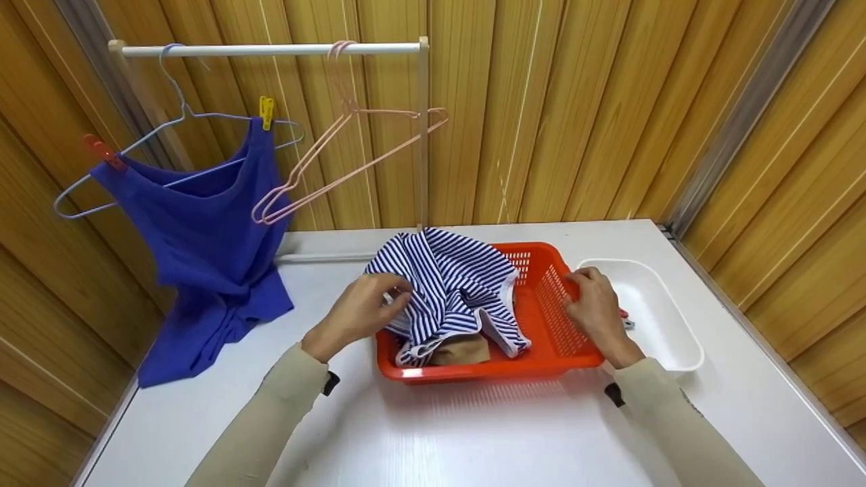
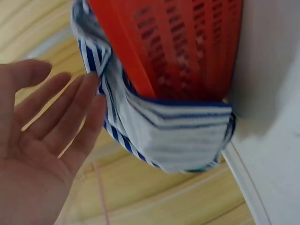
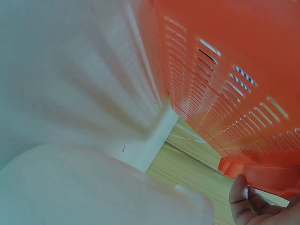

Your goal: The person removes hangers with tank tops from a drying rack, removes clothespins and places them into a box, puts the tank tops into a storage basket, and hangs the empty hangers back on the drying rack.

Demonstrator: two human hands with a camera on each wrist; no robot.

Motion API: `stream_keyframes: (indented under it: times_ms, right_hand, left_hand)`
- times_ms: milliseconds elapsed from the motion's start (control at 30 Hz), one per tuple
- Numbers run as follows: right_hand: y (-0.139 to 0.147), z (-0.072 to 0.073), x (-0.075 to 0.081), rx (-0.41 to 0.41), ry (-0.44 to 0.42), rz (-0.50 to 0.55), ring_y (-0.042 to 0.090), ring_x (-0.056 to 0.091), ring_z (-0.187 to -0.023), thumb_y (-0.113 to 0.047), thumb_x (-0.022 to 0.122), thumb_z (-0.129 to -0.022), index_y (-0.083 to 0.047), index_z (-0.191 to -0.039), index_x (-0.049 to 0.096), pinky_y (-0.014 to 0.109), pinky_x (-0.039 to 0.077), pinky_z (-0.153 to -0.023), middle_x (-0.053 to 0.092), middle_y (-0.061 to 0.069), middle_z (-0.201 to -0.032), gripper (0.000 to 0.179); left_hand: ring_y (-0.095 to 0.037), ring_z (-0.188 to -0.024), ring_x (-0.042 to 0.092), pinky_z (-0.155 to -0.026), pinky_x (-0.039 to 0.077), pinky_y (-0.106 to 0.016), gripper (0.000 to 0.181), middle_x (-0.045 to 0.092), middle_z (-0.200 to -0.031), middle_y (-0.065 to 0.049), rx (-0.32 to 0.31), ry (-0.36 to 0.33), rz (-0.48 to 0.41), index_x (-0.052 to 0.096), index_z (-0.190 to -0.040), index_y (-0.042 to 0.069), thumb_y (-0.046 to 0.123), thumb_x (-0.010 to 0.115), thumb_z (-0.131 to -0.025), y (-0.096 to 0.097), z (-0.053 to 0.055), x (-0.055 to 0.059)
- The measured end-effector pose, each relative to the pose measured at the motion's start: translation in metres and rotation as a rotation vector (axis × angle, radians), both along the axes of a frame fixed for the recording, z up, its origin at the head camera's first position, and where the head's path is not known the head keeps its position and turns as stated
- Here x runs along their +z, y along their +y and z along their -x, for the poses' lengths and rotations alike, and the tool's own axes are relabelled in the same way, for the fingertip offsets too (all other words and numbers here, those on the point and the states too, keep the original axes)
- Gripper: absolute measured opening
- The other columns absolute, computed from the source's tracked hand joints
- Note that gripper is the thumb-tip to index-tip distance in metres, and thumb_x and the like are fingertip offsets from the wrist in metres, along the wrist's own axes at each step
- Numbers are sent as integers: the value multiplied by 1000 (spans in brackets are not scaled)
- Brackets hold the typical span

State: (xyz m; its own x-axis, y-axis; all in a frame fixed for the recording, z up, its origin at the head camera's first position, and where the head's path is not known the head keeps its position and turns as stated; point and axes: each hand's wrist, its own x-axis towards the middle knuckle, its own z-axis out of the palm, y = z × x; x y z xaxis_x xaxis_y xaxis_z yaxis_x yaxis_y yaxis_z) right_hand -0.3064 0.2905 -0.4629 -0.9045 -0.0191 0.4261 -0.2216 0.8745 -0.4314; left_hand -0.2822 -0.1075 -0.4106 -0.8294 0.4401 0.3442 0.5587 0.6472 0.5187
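A red plastic basket [image 1: 500, 370] with slotted walls stands on the white table. Bunched over its left side is a blue-and-white striped garment [image 1: 446, 284], part of which drapes outside the wall in the left wrist view. My left hand [image 1: 365, 308] is at the garment's left edge; its fingers [image 2: 84, 112] are extended, the tips against the cloth. On the right, my right hand [image 1: 597, 311] grips the basket's rim, with a fingertip [image 3: 240, 185] showing at the edge in the right wrist view. A beige cloth [image 1: 463, 350] lies beneath the striped garment, mostly hidden.
Behind and left, a white rail [image 1: 270, 50] carries pink hangers [image 1: 352, 110] and a blue hanger [image 1: 183, 108]. A blue tank top [image 1: 216, 223] hangs there by a red clip [image 1: 105, 153] and a yellow clip [image 1: 266, 113]. A white tray [image 1: 666, 331] sits right of the basket.
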Motion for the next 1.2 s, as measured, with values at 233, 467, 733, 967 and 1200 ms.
stream_keyframes:
  times_ms: [233, 467, 733, 967, 1200]
  right_hand:
    - [0, 0, 1, -4, -18, -3, 45, 53, -109, 3, 66, -80, 8, -117, 65, 56, 44, -94, 57, 26, -116, 37]
    - [0, -1, 2, -1, -10, -11, 44, 53, -108, 2, 65, -80, 8, -116, 65, 55, 43, -94, 57, 26, -117, 37]
    - [-1, -2, 3, 2, -12, 0, 44, 53, -107, 2, 66, -80, 8, -116, 66, 54, 44, -93, 57, 25, -116, 36]
    - [-1, -2, 4, -1, -7, 8, 44, 53, -107, 3, 67, -79, 8, -116, 66, 55, 44, -94, 57, 26, -115, 37]
    - [-1, -2, 2, -8, -17, -7, 45, 56, -107, 2, 68, -80, 7, -117, 65, 56, 45, -94, 58, 26, -115, 37]
  left_hand:
    - [-30, -103, 67, -89, 54, -46, 28, 68, -117, -16, 224, -61, -299, 65, -119, 2, 12, 62, -93, -29, 44, -18]
    - [-32, -109, 66, -85, 57, -40, 54, 59, -131, -22, 352, -526, -377, 43, -145, 7, 39, 46, -101, -44, 80, -42]
    - [-11, -79, 61, -70, 53, -27, 46, 63, -98, -2, 312, -776, -584, 58, -129, 1, 38, 47, -103, -43, 97, -57]
    - [-19, -107, 56, -90, 45, -30, 43, 60, -123, -14, 440, -594, -578, 57, -132, -2, 23, 58, -97, -42, 101, -44]
    - [-23, -112, 54, -96, 43, -33, 32, 60, -122, -14, 452, -437, -580, 62, -126, 3, 13, 59, -96, -38, 100, -22]
